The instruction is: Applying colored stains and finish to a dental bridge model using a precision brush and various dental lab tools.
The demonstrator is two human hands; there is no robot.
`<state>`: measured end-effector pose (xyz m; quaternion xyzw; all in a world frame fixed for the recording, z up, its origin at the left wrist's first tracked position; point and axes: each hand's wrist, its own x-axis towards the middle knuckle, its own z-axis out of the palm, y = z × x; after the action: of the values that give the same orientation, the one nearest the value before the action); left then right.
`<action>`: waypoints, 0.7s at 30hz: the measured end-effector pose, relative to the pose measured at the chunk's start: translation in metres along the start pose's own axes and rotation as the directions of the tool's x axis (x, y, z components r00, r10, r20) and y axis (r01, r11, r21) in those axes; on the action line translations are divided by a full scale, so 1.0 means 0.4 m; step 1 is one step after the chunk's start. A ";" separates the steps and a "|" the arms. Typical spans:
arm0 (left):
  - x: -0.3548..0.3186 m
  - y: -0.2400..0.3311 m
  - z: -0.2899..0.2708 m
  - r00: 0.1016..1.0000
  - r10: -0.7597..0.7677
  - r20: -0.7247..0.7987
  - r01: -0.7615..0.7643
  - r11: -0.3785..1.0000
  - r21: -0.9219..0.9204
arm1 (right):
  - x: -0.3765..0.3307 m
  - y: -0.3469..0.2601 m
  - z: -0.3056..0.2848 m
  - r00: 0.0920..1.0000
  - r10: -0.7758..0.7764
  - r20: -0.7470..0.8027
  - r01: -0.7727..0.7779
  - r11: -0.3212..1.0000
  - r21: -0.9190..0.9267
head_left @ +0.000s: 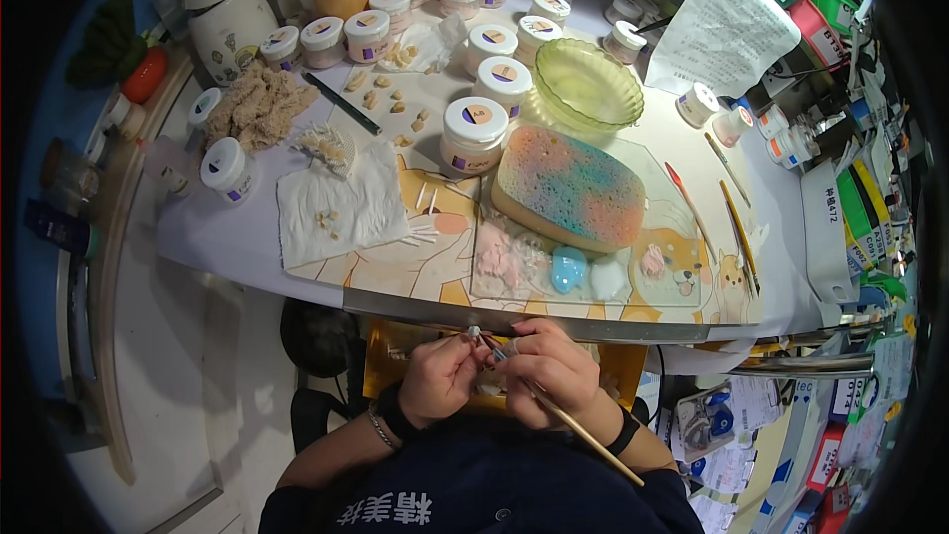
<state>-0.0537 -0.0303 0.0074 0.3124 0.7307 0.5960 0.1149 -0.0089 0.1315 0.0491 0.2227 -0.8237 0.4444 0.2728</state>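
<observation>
Close to the table's front edge, my left hand (441, 376) pinches a small whitish tooth-like piece (474, 332) at its fingertips. My right hand (556, 368) is closed around a thin brush with a pale wooden handle (585, 431), which slants down to the lower right. The brush's front end meets the fingers of both hands; whether its tip touches the piece is too small to tell. Just beyond my hands lies a glass slab (499, 289) with pink, blue and white mounds of paste. A multicoloured sponge (571, 186) rests along the slab's far side.
A green glass bowl (589, 84) and lidded white jars (474, 133) stand behind the sponge. Brushes (736, 222) lie at the right. White tissue (341, 203) and a crumpled beige cloth (259, 107) are at the left. Below my hands is a yellow tray (381, 336).
</observation>
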 end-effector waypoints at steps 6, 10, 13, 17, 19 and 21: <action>0.000 0.000 0.001 1.000 -0.003 -0.001 0.003 1.000 -0.025 | 0.001 -0.001 -0.001 1.000 -0.002 -0.004 0.002 1.000 0.000; 0.000 -0.001 0.001 1.000 0.009 -0.014 -0.009 1.000 0.001 | 0.008 -0.003 0.000 1.000 -0.004 -0.001 0.004 1.000 -0.012; 0.001 0.002 0.000 1.000 -0.006 -0.009 0.005 1.000 -0.030 | -0.002 0.003 0.003 0.999 0.012 -0.049 -0.010 0.999 0.041; 0.004 0.010 -0.005 1.000 -0.018 0.000 0.018 0.998 -0.058 | 0.002 -0.003 -0.007 1.000 0.000 -0.002 0.000 0.999 0.044; 0.001 0.008 -0.004 0.999 -0.033 0.002 0.033 0.997 -0.073 | 0.000 -0.003 -0.004 1.000 0.001 0.005 -0.001 1.000 0.031; -0.001 0.005 -0.003 0.999 -0.049 0.004 0.049 0.995 -0.087 | 0.001 -0.004 -0.003 1.000 0.000 0.007 0.000 1.000 0.022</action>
<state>-0.0534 -0.0314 0.0093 0.2896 0.7112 0.6242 0.1437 -0.0082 0.1315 0.0508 0.2273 -0.8198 0.4525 0.2674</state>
